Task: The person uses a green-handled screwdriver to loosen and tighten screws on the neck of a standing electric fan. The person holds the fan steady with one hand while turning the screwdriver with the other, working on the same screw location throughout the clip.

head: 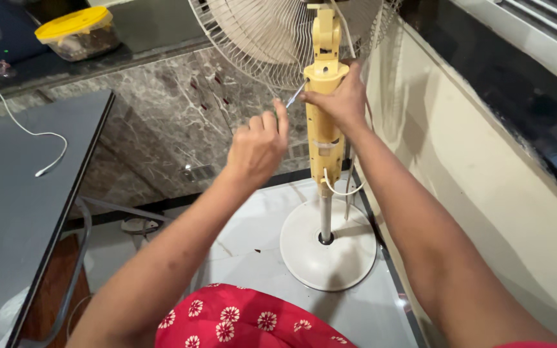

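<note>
A pedestal fan stands in front of me, with a yellow neck housing (324, 138), a white wire grille (272, 35) and a round white base (328, 248). My right hand (336, 100) is wrapped around the upper part of the yellow housing. My left hand (259, 145) is closed on a screwdriver (294, 96), whose metal shaft points up and right to the housing just beside my right fingers. A white cord (340, 190) loops out of the lower housing.
A grey table (20, 200) with a white cable (30, 132) lies at the left. On a dark ledge behind stands a container with a yellow lid (78, 32). A cream wall (478, 187) runs along the right. My red flowered clothing (246, 319) is below.
</note>
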